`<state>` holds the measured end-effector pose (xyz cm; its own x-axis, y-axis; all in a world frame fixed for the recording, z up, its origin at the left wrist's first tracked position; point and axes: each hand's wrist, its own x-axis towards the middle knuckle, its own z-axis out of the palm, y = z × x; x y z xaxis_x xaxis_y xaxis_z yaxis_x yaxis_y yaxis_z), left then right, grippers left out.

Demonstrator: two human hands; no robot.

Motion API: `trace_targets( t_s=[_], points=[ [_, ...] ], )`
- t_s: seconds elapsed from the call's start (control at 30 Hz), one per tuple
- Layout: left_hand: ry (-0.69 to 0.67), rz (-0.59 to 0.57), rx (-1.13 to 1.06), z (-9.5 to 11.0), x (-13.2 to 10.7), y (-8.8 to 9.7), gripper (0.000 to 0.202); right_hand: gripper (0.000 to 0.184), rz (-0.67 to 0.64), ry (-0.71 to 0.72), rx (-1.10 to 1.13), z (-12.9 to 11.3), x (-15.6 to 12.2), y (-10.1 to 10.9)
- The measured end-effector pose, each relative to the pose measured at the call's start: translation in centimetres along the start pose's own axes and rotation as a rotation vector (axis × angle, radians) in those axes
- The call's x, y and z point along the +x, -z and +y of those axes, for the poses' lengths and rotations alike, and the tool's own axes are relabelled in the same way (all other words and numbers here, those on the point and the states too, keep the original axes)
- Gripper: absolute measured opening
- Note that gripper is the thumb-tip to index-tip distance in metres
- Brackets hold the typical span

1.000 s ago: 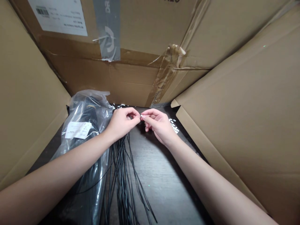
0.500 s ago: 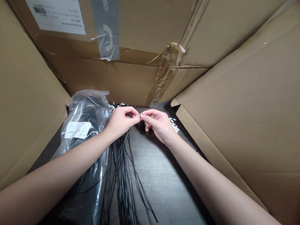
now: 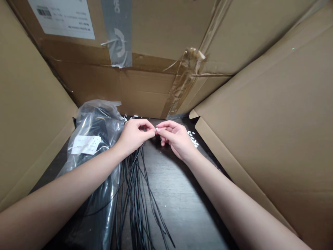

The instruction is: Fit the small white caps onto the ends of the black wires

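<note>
My left hand (image 3: 134, 135) is closed in a pinch, thumb against forefinger, above the far end of a bundle of thin black wires (image 3: 136, 194). What it pinches is mostly hidden, but it looks like the tip of a black wire. Facing it, my right hand (image 3: 178, 139) pinches a tiny white connector (image 3: 156, 129) between thumb and forefinger. The fingertips of both hands meet at this small piece. Whether the wire tip sits inside the connector I cannot tell. The wires run from under my left hand toward the near edge of the view.
A clear plastic bag (image 3: 90, 119) of black wires with a white label lies left of the bundle. Small white pieces (image 3: 193, 140) lie scattered beyond my right wrist, others (image 3: 134, 117) at the back. Cardboard walls (image 3: 151, 83) enclose the dark table (image 3: 182, 205).
</note>
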<state>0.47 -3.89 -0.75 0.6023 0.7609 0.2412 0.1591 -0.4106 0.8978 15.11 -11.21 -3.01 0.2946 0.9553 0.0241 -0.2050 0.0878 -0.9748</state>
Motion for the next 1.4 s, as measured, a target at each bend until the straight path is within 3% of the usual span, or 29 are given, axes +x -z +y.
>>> trace_targets(
  t_s=[0.83,1.4],
  points=[
    [0.008,-0.020,0.065,-0.24,-0.04,0.09,0.009,0.027,-0.019,0.038,-0.064,0.22,-0.08,0.08],
    [-0.085,0.009,0.302,0.14,-0.30,0.06,0.010,0.033,0.001,0.071,-0.243,-0.16,-0.48,-0.54]
  ],
)
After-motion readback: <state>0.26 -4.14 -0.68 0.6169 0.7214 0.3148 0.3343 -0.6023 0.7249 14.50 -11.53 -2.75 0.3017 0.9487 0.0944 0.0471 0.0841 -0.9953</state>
